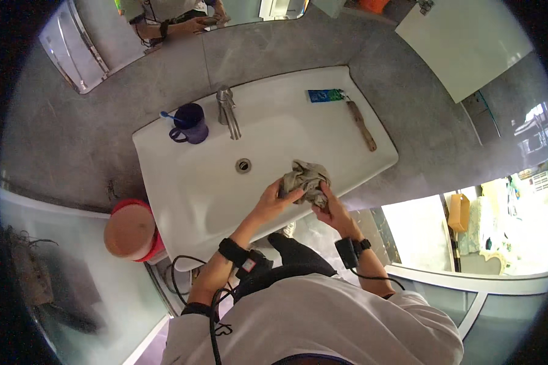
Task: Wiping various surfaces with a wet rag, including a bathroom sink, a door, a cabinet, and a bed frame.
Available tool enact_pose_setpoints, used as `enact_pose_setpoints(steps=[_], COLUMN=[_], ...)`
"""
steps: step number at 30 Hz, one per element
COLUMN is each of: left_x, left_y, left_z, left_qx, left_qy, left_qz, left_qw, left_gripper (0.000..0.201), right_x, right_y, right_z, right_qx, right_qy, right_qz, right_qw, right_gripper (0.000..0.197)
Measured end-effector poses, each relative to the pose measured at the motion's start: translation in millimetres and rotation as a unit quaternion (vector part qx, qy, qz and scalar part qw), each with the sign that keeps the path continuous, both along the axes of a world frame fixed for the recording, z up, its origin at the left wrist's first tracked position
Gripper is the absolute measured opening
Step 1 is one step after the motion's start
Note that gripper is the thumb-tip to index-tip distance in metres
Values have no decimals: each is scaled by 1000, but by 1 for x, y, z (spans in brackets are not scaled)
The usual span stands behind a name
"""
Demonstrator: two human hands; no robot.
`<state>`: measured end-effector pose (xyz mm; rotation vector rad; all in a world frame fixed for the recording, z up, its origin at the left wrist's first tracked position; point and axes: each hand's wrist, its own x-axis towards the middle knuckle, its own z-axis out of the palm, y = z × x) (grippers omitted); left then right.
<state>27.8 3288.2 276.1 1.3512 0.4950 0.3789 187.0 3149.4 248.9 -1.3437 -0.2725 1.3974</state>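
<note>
While a red bucket with a pale lid [131, 231] sits low at the far left, below the basin's edge, the white sink [189, 194] spreads across the middle against a grey wall. On its back ledge stands a dark purple cup [190, 123] with a blue toothbrush [166, 115] poking out of it, and just to the right of that rises the metal tap [228, 111], its spout pointing down toward the round drain [243, 165]. Further right, over the front part of the basin, the left hand [276, 198] presses its fingers against the near side of a crumpled grey cloth [305, 179]; its grip is a loose grasp on the cloth, thumb up along the fabric. The right hand [331, 208] holds the same cloth from below and from the right, its grip clenched around a bunched fold. Both wrists wear black bands. On the ledge to the right lie a teal tube [324, 95] and, just beside it, a brown wooden-handled brush [362, 126].
</note>
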Motion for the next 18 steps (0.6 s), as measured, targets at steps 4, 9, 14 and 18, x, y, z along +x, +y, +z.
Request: enact_pose_setpoints(steps=[4,9,14,18], left_x=[6,28,65,130], left_y=[-25,-57,-109,-188], left_z=[-4,-11,-51,-63], left_qx=[-154,-355,-329,-321], left_qy=[-46,-44,-124,-16], left_qz=[-49,-50,-212,-259], left_qw=[986,932,912,911], left_gripper=[47,51,45,48], right_x=[-19,2,-1,21], right_y=[-39,-87,-149,-250], right_z=[32,22,38,-5], right_qx=[64,94,-12,41], right_qy=[-170,54,-157,-81], right_qz=[-15,-133,-125,-242], right_qw=[983,985,980,966], right_gripper=[52,48,37,32])
